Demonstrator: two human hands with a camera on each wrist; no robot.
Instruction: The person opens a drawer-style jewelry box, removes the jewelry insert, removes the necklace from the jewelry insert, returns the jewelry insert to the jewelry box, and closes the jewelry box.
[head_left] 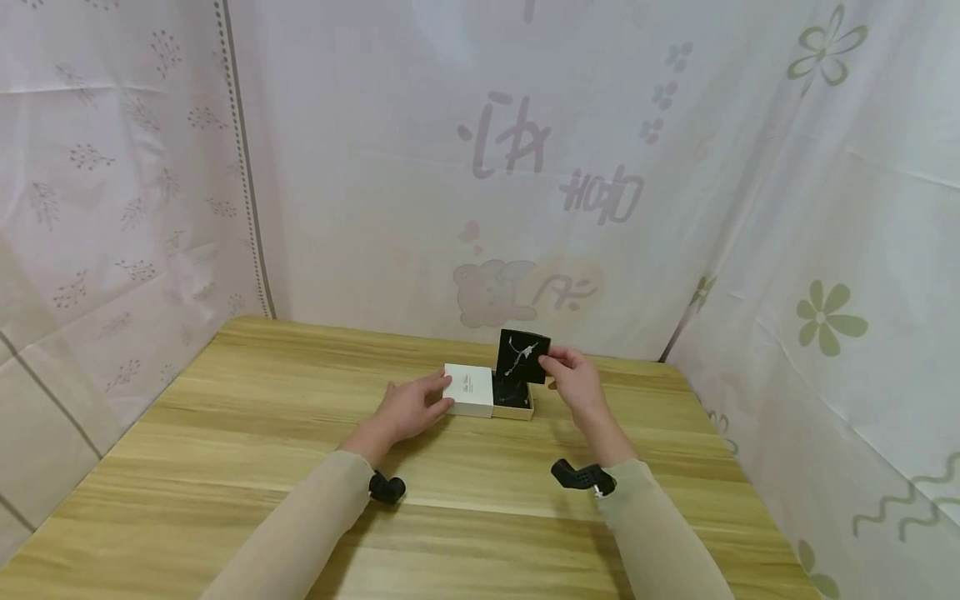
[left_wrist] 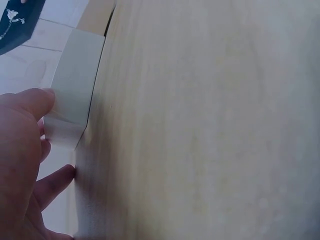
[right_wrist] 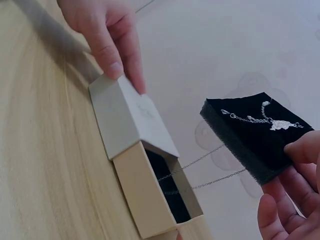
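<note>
A small white cardboard box sleeve lies on the table with its cream inner tray slid partly out to the right. My left hand grips the sleeve's left end, thumb on the near side and fingers over the top. Above the tray, my right hand pinches a black foam pad by its right edge, tilted up. A silver necklace pendant shows on the pad's face. From behind the pad, thin chain strands run down into the tray, whose dark interior is partly visible.
The wood-grain table reaches back to a pale printed curtain, with more curtain on both sides. Each wrist wears a black camera mount, such as the right one. The box stands near the table's back edge.
</note>
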